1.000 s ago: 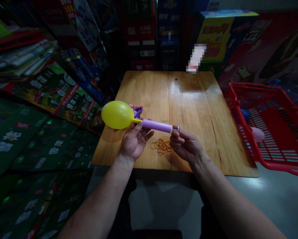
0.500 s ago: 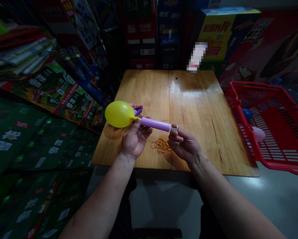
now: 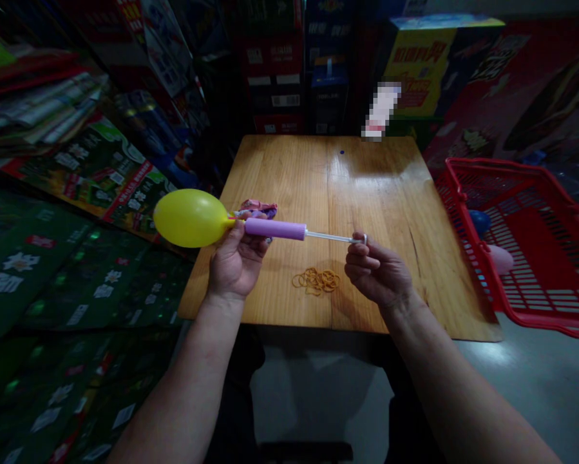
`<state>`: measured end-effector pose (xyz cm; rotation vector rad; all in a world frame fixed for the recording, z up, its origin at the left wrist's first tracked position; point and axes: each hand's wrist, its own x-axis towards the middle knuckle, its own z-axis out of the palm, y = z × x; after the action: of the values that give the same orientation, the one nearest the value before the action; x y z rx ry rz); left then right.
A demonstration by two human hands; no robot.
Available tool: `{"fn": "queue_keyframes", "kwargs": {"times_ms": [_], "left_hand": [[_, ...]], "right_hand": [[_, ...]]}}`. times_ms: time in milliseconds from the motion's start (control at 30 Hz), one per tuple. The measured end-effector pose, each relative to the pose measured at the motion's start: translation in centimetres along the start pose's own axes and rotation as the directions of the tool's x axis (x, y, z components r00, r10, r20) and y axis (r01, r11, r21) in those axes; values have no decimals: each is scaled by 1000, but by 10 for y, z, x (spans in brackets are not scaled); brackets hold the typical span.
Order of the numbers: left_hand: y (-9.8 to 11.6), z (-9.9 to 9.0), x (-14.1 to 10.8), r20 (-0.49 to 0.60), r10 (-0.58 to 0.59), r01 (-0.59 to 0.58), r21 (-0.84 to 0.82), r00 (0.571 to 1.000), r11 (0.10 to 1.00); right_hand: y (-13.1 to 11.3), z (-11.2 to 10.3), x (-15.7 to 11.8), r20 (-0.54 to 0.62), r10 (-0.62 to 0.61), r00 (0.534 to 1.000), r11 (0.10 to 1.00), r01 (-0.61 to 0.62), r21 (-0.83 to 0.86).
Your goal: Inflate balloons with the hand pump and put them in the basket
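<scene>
A yellow balloon, partly inflated, sits on the nozzle end of a purple balloon pump. My left hand is closed where the balloon's neck meets the pump, thumb on top. At the other end, my right hand grips the white handle of the pump, and the thin pale rod shows pulled well out of the barrel. On the table below lies a loose heap of tan rubber bands. Behind my left hand are flat pink and purple balloons, partly hidden.
The wooden table carries a small dark dot near its far side. To the right stands a red basket with a blue balloon and a pink balloon. Green cartons line the left; more boxes stand behind.
The pump's rod has been drawn out of the barrel as my hands moved apart. My left hand, with the balloon and barrel, shifted left; my right hand went right. The balloon looks larger.
</scene>
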<state>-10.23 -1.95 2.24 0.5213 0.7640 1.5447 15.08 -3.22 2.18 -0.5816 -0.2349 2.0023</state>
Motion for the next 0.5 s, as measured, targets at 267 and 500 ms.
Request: {"fn": "queue_keyframes", "kwargs": {"times_ms": [267,500], "left_hand": [[-22,8,-13,49,-166,167,-14,985,986],[-23,9,-11,65,-187,189,-26,980,982]], "right_hand": [[28,-5,3,129,123,984,989,-132,63],[29,-4,5,93,116,989,983,-128,134]]}}
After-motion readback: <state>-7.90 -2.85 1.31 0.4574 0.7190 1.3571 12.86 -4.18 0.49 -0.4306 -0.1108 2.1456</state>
